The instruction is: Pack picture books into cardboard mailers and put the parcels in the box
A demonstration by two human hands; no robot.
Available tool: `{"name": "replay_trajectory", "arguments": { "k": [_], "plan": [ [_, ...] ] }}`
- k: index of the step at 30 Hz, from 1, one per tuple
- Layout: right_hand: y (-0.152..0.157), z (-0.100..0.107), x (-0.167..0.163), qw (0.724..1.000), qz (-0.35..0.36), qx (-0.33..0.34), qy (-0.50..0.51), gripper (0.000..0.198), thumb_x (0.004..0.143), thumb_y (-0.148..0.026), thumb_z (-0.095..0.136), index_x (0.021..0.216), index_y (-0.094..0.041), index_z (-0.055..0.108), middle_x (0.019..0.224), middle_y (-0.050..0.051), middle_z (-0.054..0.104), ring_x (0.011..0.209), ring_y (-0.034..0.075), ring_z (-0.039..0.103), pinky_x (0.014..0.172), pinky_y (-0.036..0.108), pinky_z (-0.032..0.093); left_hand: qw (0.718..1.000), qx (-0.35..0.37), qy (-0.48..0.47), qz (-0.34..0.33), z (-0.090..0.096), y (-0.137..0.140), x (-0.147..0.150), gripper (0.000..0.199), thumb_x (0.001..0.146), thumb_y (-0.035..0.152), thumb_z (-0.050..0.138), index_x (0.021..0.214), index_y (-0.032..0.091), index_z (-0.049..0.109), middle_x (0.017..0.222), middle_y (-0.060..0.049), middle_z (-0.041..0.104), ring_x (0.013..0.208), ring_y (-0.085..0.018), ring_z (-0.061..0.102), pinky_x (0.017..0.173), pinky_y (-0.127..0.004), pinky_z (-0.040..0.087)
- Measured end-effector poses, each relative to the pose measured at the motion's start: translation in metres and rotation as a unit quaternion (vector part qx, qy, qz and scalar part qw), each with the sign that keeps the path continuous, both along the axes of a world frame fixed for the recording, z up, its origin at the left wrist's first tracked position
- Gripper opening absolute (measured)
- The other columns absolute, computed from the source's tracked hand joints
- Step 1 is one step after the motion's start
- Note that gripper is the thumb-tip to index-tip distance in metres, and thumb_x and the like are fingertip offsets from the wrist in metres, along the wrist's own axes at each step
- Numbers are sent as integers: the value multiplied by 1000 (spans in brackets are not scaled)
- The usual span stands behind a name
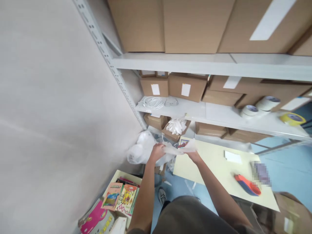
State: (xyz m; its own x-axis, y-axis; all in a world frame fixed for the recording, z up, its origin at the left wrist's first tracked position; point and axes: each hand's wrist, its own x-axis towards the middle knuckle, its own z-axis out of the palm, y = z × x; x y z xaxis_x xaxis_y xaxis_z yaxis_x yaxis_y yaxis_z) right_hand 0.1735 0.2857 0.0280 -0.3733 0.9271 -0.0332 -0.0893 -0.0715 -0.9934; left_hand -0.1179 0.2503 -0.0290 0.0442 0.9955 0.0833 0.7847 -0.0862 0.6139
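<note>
- Left hand (158,152) pinches the translucent plastic (173,150).
- Right hand (192,154) has it too, by the tabletop's (209,159) left edge.
- Between those 2 hands, it runs sideways.

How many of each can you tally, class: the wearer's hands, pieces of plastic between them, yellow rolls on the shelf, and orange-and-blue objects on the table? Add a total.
Hands: 2 (left hand, right hand)
Plastic: 1
Yellow roll: 1
Orange-and-blue object: 1
Total: 5

Storeroom, metal shelving (175,66), cardboard boxes (195,27)
</note>
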Motion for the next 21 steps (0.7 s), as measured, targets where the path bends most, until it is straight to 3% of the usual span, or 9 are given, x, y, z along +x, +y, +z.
{"name": "replay_trajectory", "arguments": {
  "k": [3, 6, 9, 11, 14, 16, 19, 21],
  "plan": [
    [-21, 9, 83, 1000, -14, -24, -9, 42, 66, -49, 94, 88, -22, 71, 111, 9, 80, 103, 29, 73, 90, 41, 58, 999, -41, 26, 14, -14, -14, 64, 27, 73, 9, 71, 96, 23, 74, 99, -5, 79, 102, -24, 72, 102, -38, 52],
    [-41, 5, 165, 991, -115, -63, -23, 42, 65, -43, 95, 95, -21, 74, 103, 8, 81, 102, 29, 73, 92, 42, 59, 996, -52, 71, 28, -28, -26, 112, 28, 75, 7, 67, 98, 22, 74, 97, -6, 79, 99, -23, 72, 95, -33, 52],
    [-54, -14, 236, 968, -238, -83, 5, 44, 64, -39, 94, 99, -20, 75, 100, 8, 81, 106, 30, 73, 95, 41, 59, 995, -57, 79, -6, -35, -26, 140, 17, 77, 10, 65, 85, 21, 75, 93, -8, 78, 102, -25, 71, 98, -35, 50],
    [-58, -33, 273, 940, -322, -103, 48, 45, 64, -40, 93, 99, -20, 74, 101, 8, 80, 103, 29, 73, 89, 38, 61, 997, -78, 19, -12, -37, -19, 151, 11, 77, 16, 68, 83, 21, 75, 94, -7, 79, 98, -24, 71, 95, -34, 52],
    [-57, -67, 314, 872, -449, -182, 67, 42, 61, -37, 92, 92, -21, 70, 91, 5, 78, 84, 23, 74, 69, 31, 60, 978, -160, -132, 14, -37, -4, 160, 22, 72, 37, 77, 84, 19, 75, 87, -3, 79, 89, -25, 73, 82, -34, 57],
    [-54, -90, 333, 843, -475, -243, 72, 34, 66, -36, 89, 88, -22, 67, 85, 4, 77, 79, 22, 74, 63, 28, 59, 958, -199, -207, 20, -34, 6, 162, 38, 64, 50, 83, 84, 18, 76, 86, -4, 80, 88, -27, 73, 78, -34, 58],
    [-55, -123, 351, 826, -466, -299, 103, 28, 71, -35, 85, 85, -23, 63, 83, 4, 76, 80, 21, 75, 63, 27, 61, 939, -234, -250, 36, -22, 16, 158, 52, 50, 55, 90, 85, 18, 77, 91, -6, 81, 87, -28, 75, 77, -36, 59],
    [-58, -143, 356, 828, -468, -294, 93, 26, 73, -34, 83, 86, -24, 62, 83, 4, 75, 79, 21, 75, 63, 28, 62, 933, -266, -239, 46, -11, 24, 153, 55, 48, 53, 92, 87, 17, 78, 91, -7, 81, 86, -29, 75, 77, -37, 60]
  ]
}}
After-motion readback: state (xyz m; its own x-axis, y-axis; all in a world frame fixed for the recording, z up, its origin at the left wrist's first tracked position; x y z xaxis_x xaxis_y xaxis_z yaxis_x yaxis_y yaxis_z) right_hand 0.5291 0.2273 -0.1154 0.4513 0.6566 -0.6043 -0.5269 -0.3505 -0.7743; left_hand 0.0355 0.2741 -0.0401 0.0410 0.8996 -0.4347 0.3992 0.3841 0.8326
